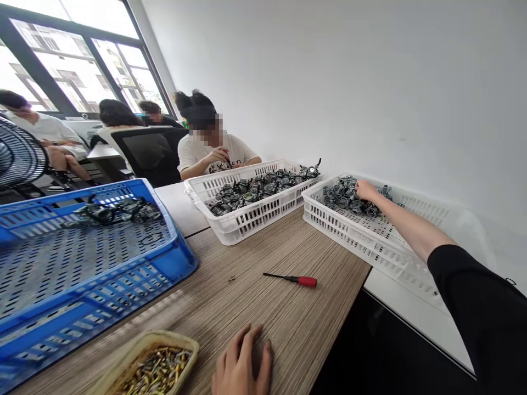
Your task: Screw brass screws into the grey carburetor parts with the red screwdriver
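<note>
My left hand (242,365) lies on the wooden table with its fingers stretched out and slightly apart, holding nothing. Beside it stands a yellowish plastic tub (194,351) full of small brass-coloured screws (158,373). At the far right my right hand (365,190) reaches into a white plastic basket (346,230), down among grey metal parts (340,197). Its fingers are drawn together; what they pinch is hidden. A red-handled screwdriver (307,281) lies on the table between my hands, and a couple of tiny screws (231,278) are to its left.
Another white basket (263,216), heaped with dark assembled parts with levers (247,192), stands at the table's far end. A blue crate (181,255) on the left holds several dark parts (123,211). A co-worker (218,148) sits opposite; others sit near the windows by a fan (20,153).
</note>
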The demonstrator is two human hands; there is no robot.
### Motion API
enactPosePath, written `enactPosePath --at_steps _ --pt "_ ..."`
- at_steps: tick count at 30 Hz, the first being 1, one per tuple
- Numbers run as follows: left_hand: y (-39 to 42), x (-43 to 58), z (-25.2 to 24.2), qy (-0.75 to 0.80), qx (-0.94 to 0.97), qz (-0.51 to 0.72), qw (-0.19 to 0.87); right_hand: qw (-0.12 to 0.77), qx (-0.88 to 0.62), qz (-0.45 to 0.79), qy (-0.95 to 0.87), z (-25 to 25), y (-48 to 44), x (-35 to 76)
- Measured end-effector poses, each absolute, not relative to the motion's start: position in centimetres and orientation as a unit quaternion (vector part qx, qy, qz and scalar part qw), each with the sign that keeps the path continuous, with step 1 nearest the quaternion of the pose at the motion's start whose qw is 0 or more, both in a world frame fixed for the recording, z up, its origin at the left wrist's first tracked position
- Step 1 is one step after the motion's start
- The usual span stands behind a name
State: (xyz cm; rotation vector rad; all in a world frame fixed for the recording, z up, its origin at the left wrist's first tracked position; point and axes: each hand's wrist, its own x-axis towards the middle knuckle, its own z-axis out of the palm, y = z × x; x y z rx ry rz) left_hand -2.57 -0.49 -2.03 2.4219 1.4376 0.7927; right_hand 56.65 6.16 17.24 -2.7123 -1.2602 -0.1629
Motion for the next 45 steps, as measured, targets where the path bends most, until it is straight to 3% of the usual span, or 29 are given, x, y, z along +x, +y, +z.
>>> enactPosePath --at_steps 7,13,22,33,39,45 --pt "0.2 -2.0 -2.4 0.470 0.811 0.322 0.130 0.131 -0.836 -0.023 -0.532 21.4 4.0 50.5" --pt "1.4 -1.9 -2.6 0.443 0.823 0.314 0.167 0.143 -0.745 0.001 -0.652 21.4 1.6 42.0" --pt "-0.7 0.2 -0.2 0.471 0.777 0.369 0.194 0.138 -0.598 0.070 -0.787 17.8 0.1 29.3" --pt "-0.1 0.9 0.0 0.452 0.606 0.551 0.353 0.287 -0.489 0.179 -0.804 9.5 0.0 18.3" --pt "-0.1 0.1 0.8 0.434 0.545 0.569 0.435 0.396 -0.514 0.215 -0.730 7.2 -0.5 15.6" --pt "0.1 -0.1 1.1 0.404 0.518 0.569 0.494 0.408 -0.529 0.297 -0.683 6.1 -0.5 15.9"
